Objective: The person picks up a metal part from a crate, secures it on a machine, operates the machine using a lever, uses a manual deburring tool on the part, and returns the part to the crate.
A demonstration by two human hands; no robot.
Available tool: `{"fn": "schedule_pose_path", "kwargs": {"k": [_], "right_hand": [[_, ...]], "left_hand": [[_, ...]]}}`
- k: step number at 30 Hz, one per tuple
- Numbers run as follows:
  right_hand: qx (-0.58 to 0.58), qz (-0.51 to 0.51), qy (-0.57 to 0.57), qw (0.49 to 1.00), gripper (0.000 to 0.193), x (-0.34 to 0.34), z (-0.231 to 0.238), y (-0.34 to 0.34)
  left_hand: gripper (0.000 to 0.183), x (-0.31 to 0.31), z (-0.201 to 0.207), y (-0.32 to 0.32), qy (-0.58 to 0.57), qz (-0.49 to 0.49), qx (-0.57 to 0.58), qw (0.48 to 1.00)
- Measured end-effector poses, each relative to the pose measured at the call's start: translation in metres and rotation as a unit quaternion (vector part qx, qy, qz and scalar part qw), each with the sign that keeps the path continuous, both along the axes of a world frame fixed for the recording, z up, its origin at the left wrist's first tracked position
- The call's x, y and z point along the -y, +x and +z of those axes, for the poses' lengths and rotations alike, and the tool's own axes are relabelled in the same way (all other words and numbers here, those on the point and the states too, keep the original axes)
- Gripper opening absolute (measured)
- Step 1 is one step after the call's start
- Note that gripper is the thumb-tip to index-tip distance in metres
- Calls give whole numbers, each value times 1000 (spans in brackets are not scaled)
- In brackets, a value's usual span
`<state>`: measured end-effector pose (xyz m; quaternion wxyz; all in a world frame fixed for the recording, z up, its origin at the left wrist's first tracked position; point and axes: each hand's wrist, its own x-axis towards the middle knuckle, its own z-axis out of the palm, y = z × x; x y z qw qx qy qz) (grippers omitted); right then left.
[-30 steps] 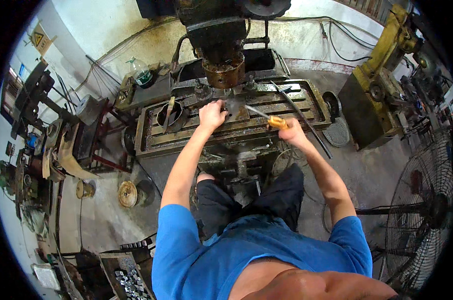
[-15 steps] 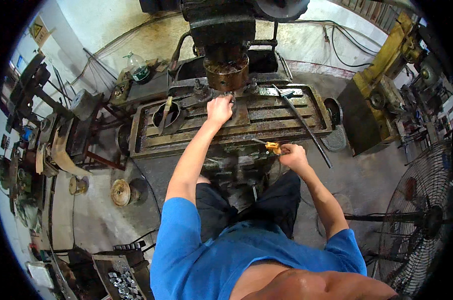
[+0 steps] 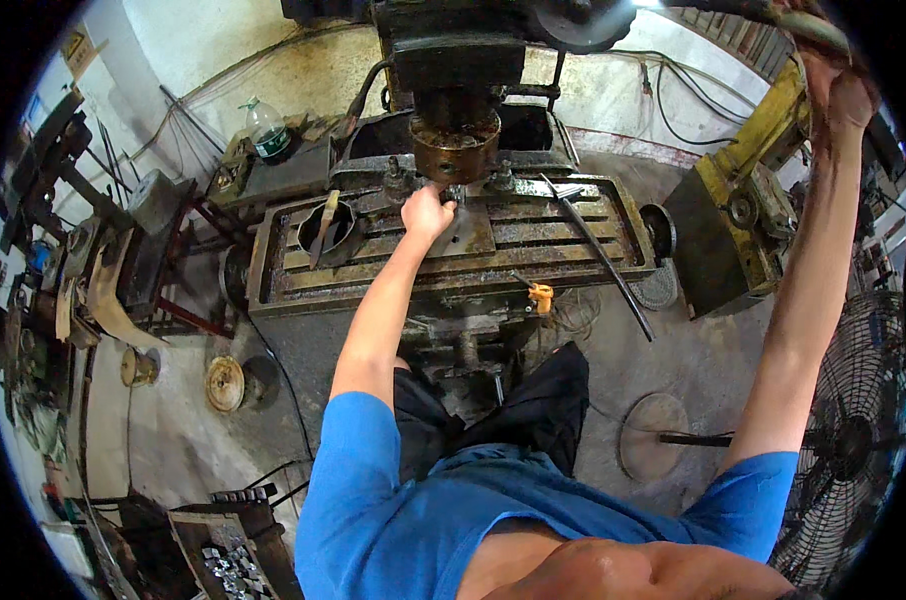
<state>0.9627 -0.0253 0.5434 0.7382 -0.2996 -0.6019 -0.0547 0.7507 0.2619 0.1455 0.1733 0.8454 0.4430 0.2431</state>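
Right hand [image 3: 841, 95] raised, metal pieces [image 3: 231, 572] in box [image 3: 213, 526]

The back wall [image 3: 593, 95] is white with big dirty yellow patches, and a red strip [image 3: 633, 147] runs along its bottom. Black cords [image 3: 661, 100] hang on it. The floor [image 3: 598, 400] is gray and stained. A dark table [image 3: 178, 245] with red legs stands on the left. On the right are a tall fan [image 3: 853, 450] and a yellow machine [image 3: 718, 200]. A bright light [image 3: 647, 3] shines up top.
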Motion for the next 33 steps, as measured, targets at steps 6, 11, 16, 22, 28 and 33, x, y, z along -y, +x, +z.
{"fn": "schedule_pose_path", "kwargs": {"k": [6, 11, 16, 22, 28, 33], "right_hand": [[78, -57, 9, 995, 33, 36, -96, 11], [41, -89, 4, 995, 36, 40, -150, -7], [73, -143, 2, 987, 26, 41, -128, -1], [36, -119, 9, 992, 20, 42, -167, -10], [41, -151, -3, 988, 16, 42, -146, -14], [58, -158, -8, 986, 23, 45, -175, -6]], "left_hand": [[32, -6, -7, 2, -16, 20, -1, 1000], [33, -5, -10, -3, -9, 31, 12, 999], [33, -1, -7, 4, 13, 30, 15, 999], [33, -3, -9, 2, 6, 27, 17, 999], [32, -1, -12, 3, 18, 24, 27, 999], [37, -4, -10, 5, -32, 35, -5, 999]]}}
